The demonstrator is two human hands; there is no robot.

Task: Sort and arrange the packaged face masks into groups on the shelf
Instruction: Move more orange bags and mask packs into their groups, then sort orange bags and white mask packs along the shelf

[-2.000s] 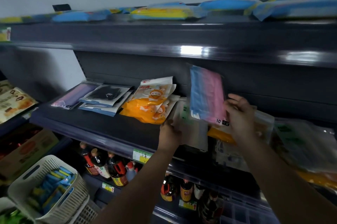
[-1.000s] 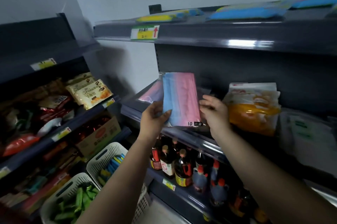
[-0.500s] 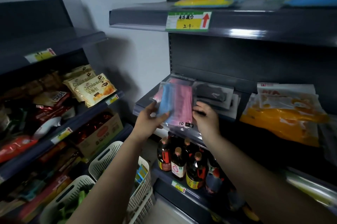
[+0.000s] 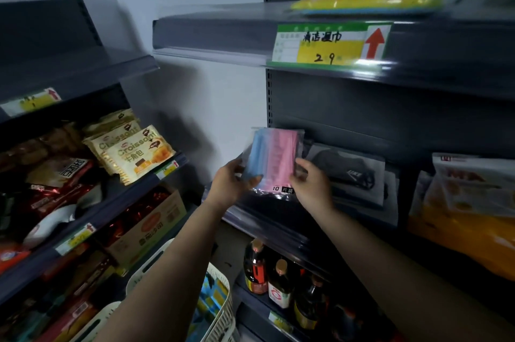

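A shop: stocked shelves carry price tags (image 4: 330,45), croissant packs (image 4: 139,151) and bottles (image 4: 278,283).

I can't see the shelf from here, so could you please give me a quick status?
Left hand and right hand both gripping pink-and-blue mask pack. Pack at shelf's left end, beside black mask packs. Nothing blocking.

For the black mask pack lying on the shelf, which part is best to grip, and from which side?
Probably its front edge, from the aisle side. The black mask pack lies flat on the shelf, on other packs. The right hand and left hand hold the pink-and-blue pack at its left.
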